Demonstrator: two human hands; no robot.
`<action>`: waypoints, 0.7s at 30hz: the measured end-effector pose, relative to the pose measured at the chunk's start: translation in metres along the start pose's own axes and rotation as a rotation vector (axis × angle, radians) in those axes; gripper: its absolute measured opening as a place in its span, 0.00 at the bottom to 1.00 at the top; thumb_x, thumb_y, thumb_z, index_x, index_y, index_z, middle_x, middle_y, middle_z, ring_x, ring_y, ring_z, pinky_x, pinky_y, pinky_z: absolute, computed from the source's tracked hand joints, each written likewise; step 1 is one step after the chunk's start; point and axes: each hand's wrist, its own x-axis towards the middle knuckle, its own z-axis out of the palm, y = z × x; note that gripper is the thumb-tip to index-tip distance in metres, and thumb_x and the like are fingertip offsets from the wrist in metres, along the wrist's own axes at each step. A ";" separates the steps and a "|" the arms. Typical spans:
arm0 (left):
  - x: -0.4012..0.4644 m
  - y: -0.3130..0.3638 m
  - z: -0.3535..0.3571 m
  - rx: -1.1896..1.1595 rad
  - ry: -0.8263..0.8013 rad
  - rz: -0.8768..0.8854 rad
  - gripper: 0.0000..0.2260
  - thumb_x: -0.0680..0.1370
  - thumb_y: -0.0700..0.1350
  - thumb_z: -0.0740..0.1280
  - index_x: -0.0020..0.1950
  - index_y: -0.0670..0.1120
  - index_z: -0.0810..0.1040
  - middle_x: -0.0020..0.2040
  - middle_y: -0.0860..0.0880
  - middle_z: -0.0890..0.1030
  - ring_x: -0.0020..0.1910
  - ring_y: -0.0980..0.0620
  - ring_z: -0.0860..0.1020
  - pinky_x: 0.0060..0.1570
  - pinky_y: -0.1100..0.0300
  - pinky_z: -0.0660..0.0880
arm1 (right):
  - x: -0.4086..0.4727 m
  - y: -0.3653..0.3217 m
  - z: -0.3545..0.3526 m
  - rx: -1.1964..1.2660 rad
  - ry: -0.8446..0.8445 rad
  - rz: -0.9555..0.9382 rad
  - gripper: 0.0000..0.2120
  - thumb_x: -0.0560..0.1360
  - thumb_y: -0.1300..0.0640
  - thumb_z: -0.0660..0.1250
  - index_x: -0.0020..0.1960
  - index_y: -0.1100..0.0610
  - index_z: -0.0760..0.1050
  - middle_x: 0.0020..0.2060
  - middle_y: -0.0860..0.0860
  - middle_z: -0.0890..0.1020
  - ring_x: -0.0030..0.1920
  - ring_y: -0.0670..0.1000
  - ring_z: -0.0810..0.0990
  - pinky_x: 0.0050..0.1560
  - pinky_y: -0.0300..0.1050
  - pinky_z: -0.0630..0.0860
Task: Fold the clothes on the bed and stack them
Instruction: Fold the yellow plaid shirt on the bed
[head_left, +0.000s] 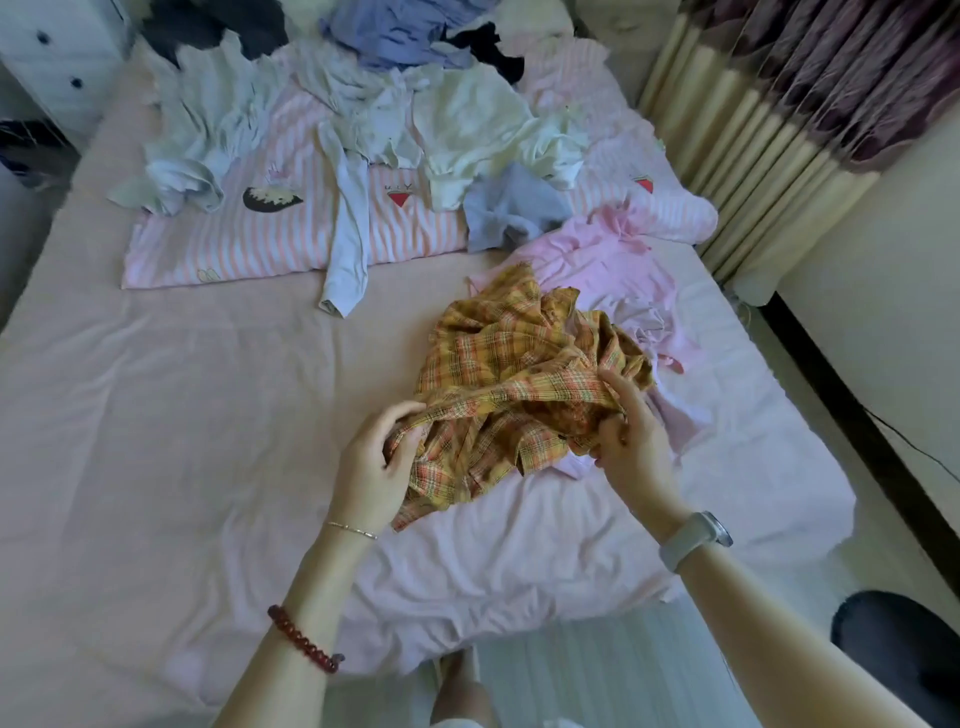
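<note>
Over on the far left a white dresser (49, 49) is peeking in at the corner, right beside the bed (156, 415), which is wearing a pale pink sheet. Further up the bed a pink striped blanket (270, 244) is lying flat, and a whole heap of unfolded clothes (363, 104) is sitting on it: whites, light blues, something dark at the back. One long white sleeve (345, 228) is hanging off the blanket's near edge onto the sheet.

Coming to the middle, the left hand (382, 457) is gripping the plaid shirt (514, 384), fingers curled round a bunch of fabric at its near left edge. That wrist is wearing a thin chain, with a red bead bracelet (304, 642) lower down the forearm. The shirt itself is yellow-orange check, all crumpled, lying on the sheet between the two hands and spreading away from them toward the far side of the bed.

The right hand (631, 441) is holding the shirt's right side, thumb and fingers pinching the cloth, with a pale-strapped watch (693, 538) on that wrist. Just behind and to the right of the shirt a pink garment (613, 270) is lying rumpled, partly tucked under it. Along the right edge a cream and maroon curtain (769, 130) is hanging down beside the bed.
</note>
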 end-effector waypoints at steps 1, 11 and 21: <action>-0.016 0.015 -0.005 -0.049 0.004 0.030 0.07 0.76 0.40 0.66 0.54 0.47 0.78 0.51 0.56 0.77 0.51 0.70 0.74 0.51 0.78 0.66 | -0.014 -0.003 -0.014 0.048 0.005 -0.001 0.23 0.74 0.66 0.53 0.65 0.52 0.70 0.32 0.48 0.74 0.31 0.61 0.77 0.31 0.45 0.75; -0.146 0.152 -0.057 -0.459 0.265 -0.024 0.07 0.74 0.40 0.69 0.40 0.53 0.80 0.34 0.62 0.81 0.37 0.65 0.77 0.43 0.67 0.73 | -0.150 -0.091 -0.133 0.395 0.255 -0.030 0.16 0.70 0.54 0.56 0.46 0.36 0.77 0.46 0.56 0.82 0.43 0.58 0.82 0.44 0.55 0.80; -0.152 0.231 -0.144 -0.414 0.727 0.280 0.02 0.76 0.45 0.68 0.46 0.47 0.78 0.42 0.58 0.78 0.43 0.64 0.77 0.48 0.66 0.74 | -0.165 -0.222 -0.147 0.764 0.315 -0.308 0.13 0.78 0.69 0.54 0.51 0.58 0.75 0.36 0.56 0.80 0.28 0.50 0.81 0.31 0.41 0.79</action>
